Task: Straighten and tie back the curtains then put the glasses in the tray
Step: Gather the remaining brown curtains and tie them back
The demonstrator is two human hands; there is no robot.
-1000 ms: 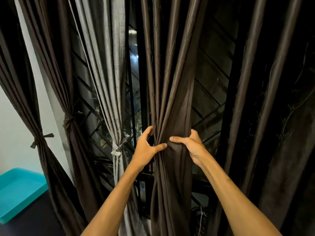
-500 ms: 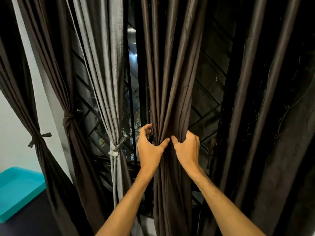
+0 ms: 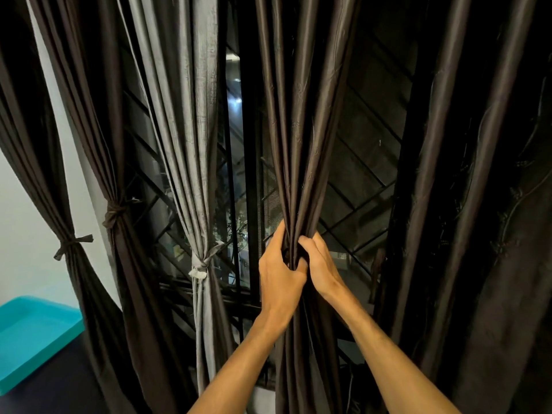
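Clutching the brown curtain — glossy, pleated, bunched narrow, left hand, right hand, fingers curled round it.

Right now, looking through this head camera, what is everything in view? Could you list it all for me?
Tied brown curtains: two, dark brown, far left, each knotted at mid-height.
Grey curtain: one, silver-grey, left of centre, tied with a grey band.
Gathered curtain: one, dark brown, centre, bunched, not yet tied.
Loose curtain: at least one, dark brown, right side, hanging untied.
Window grille: one, black, behind the curtains.
Tray: one, teal, lower left corner.
Left hand: one, fingers gripping the gathered curtain.
Right hand: one, gripping the same bunch beside it.
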